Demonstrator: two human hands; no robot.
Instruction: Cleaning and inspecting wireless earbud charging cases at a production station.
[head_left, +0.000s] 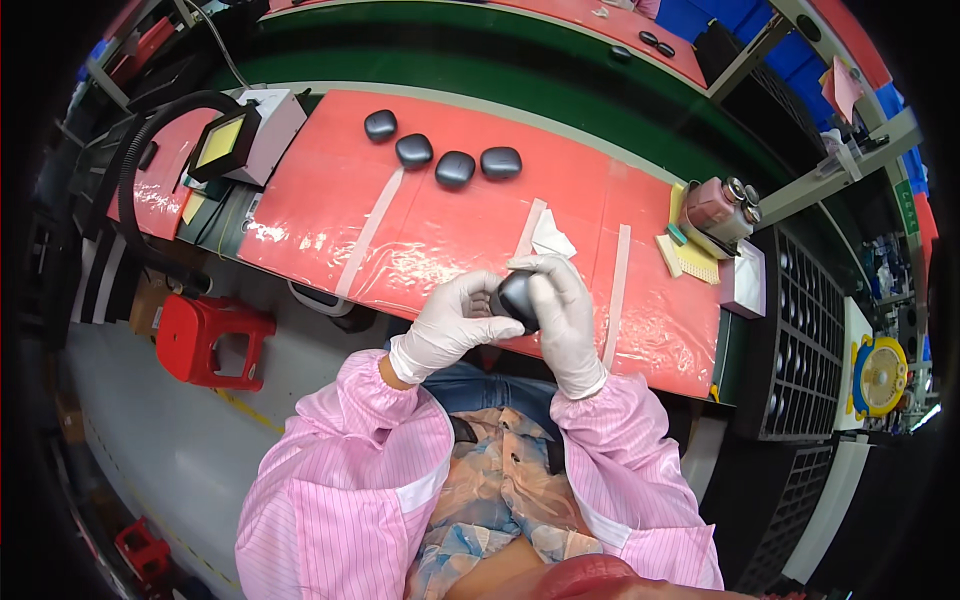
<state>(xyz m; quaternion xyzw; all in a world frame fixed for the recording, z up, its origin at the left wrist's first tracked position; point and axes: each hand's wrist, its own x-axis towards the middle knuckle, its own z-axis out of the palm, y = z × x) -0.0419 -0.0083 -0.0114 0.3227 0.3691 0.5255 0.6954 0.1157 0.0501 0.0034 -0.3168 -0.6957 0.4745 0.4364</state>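
Above the table's near edge, a glossy dark grey rounded case (515, 298), like an earbud case, is held between my two gloved hands. My right hand (568, 325) wraps its fingers and thumb around the case from the right. From the other side, my left hand (450, 325) has its thumb and curled fingers at the case's left edge. The gloves cover part of the case. Farther back lie several similar cases, among them one at the left end (380, 125) and one at the right end (501, 162). A white wipe (551, 236) lies just beyond my right hand.
The table wears a red mat (480, 235) with pale tape strips. A device with a yellow panel (222, 142) and a black hose stand left. Pump-top bottles (716, 205), yellow sponges (692, 262) and a black compartment rack (805, 340) are right. A red stool (212, 340) stands lower left.
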